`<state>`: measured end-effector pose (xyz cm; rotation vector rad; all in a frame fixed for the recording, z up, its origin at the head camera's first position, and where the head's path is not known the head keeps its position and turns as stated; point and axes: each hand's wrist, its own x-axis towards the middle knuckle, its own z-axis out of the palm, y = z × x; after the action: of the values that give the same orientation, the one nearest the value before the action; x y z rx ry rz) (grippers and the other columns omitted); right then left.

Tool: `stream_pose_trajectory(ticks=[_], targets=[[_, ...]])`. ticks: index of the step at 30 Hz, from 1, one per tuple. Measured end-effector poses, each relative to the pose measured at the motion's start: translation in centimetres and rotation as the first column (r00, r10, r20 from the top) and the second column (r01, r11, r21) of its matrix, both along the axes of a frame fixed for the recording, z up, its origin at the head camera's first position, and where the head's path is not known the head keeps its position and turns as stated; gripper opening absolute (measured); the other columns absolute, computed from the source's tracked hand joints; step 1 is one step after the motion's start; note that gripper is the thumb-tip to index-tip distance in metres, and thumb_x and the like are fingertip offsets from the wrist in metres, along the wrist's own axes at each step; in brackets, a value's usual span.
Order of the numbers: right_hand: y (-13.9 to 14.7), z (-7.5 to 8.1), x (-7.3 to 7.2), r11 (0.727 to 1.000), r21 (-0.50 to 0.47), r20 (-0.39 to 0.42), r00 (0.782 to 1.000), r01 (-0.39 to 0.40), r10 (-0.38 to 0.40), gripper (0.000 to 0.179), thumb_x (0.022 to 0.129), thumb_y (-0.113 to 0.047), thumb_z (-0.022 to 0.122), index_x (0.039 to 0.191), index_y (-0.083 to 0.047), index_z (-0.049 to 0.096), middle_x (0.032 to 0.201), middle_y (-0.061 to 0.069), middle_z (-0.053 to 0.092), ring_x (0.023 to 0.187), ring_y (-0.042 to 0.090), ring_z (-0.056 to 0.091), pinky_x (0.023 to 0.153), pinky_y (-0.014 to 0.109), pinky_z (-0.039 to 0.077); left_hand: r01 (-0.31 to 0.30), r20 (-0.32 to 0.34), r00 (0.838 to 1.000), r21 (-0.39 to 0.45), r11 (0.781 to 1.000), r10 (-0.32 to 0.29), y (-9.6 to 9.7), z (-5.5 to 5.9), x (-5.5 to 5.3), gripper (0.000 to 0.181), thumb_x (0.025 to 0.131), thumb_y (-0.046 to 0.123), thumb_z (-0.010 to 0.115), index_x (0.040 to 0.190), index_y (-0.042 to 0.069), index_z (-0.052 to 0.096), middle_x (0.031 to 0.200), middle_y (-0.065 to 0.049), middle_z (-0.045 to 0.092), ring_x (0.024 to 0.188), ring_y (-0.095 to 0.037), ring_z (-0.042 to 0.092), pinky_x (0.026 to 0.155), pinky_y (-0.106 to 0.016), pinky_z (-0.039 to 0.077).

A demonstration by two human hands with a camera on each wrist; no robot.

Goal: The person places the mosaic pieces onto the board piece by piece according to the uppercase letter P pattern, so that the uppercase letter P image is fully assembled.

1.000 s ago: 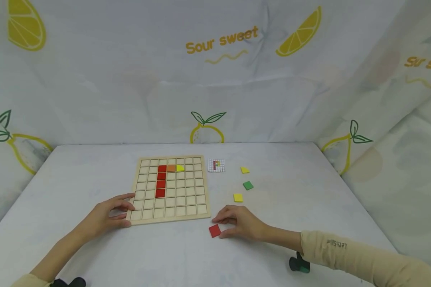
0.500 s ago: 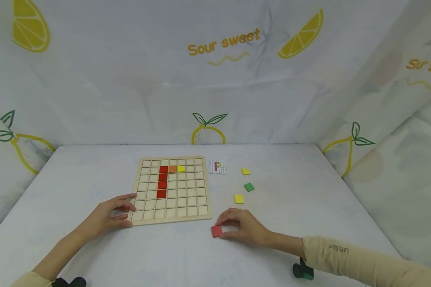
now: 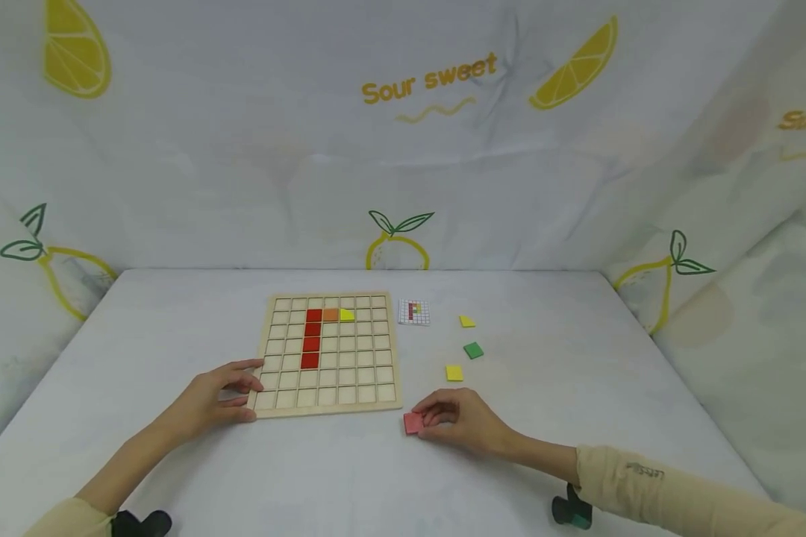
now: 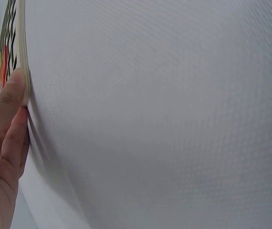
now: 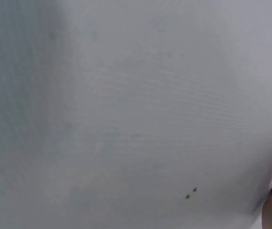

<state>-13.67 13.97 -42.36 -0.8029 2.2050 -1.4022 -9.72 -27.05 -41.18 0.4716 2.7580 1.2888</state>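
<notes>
A square wooden grid board lies on the white tabletop. A column of red tiles, an orange tile and a yellow round-edged tile sit in its cells. My left hand holds the board's near left corner, thumb by the front and fingers along the left side; the left wrist view shows the thumb against the rim. Just off the board's near right corner, my right hand pinches a red square tile between thumb and fingers. The right wrist view catches only a fingertip's edge.
Right of the board lie a small printed pattern card, a yellow quarter-round tile, a green square tile and a yellow square tile. A white lemon-print cloth hangs behind the table.
My right fingers have closed on the red tile, which has turned straighter and shifted slightly toward the board's corner. My left hand stays at the board; the head view has shifted slightly.
</notes>
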Motion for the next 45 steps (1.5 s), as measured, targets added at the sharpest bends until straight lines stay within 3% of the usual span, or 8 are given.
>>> stream_pose_trajectory(ticks=[14, 26, 32, 39, 45], targets=[[0.0, 0.1, -0.4, 1.0, -0.023, 0.049, 0.999, 0.011, -0.01, 0.029, 0.081, -0.002, 0.075, 0.108, 0.002, 0.066, 0.101, 0.01, 0.066, 0.083, 0.013, 0.06, 0.076, 0.019, 0.058, 0.001, -0.02, 1.0, -0.14, 0.99, -0.004, 0.4, 1.0, -0.6, 0.031, 0.067, 0.007, 0.085, 0.092, 0.008, 0.066, 0.131, -0.024, 0.053, 0.087, -0.021, 0.062, 0.074, -0.024, 0.058], [0.0, 0.3, -0.5, 0.997, -0.013, 0.108, 0.992, 0.073, -0.071, 0.03, 0.081, -0.003, 0.076, 0.109, 0.004, 0.067, 0.103, 0.013, 0.068, 0.083, 0.015, 0.065, 0.077, 0.021, 0.059, -0.021, -0.035, 0.999, -0.153, 0.988, 0.016, 0.2, 0.5, -0.5, 0.031, 0.066, 0.006, 0.085, 0.091, 0.008, 0.067, 0.128, -0.024, 0.055, 0.084, -0.017, 0.061, 0.072, -0.02, 0.056], [0.3, 1.3, -0.4, 0.988, 0.016, 0.173, 0.973, 0.154, -0.154, 0.033, 0.081, -0.008, 0.076, 0.11, 0.004, 0.067, 0.106, 0.012, 0.067, 0.086, 0.019, 0.066, 0.081, 0.021, 0.058, -0.002, -0.018, 1.0, -0.119, 0.993, -0.001, 0.2, 0.5, -0.4, 0.031, 0.067, 0.007, 0.085, 0.092, 0.008, 0.067, 0.13, -0.025, 0.054, 0.085, -0.017, 0.061, 0.072, -0.019, 0.056], [0.4, 2.7, -1.0, 0.975, 0.046, 0.165, 0.96, 0.22, -0.224, 0.035, 0.079, -0.009, 0.079, 0.11, 0.004, 0.068, 0.104, 0.013, 0.069, 0.087, 0.02, 0.066, 0.081, 0.022, 0.058, 0.001, -0.001, 1.0, -0.119, 0.993, -0.001, 0.2, 0.8, -0.5, 0.03, 0.069, 0.008, 0.084, 0.094, 0.009, 0.067, 0.132, -0.023, 0.053, 0.088, -0.017, 0.061, 0.075, -0.021, 0.057], [0.5, 3.3, -1.8, 0.958, 0.1, 0.243, 0.927, 0.269, -0.286, 0.033, 0.078, -0.006, 0.079, 0.108, 0.003, 0.069, 0.099, 0.009, 0.069, 0.088, 0.018, 0.064, 0.08, 0.025, 0.058, 0.008, -0.011, 1.0, -0.109, 0.994, -0.009, 0.2, 0.7, -0.4, 0.03, 0.069, 0.008, 0.084, 0.094, 0.009, 0.066, 0.132, -0.023, 0.053, 0.087, -0.014, 0.06, 0.075, -0.021, 0.056]])
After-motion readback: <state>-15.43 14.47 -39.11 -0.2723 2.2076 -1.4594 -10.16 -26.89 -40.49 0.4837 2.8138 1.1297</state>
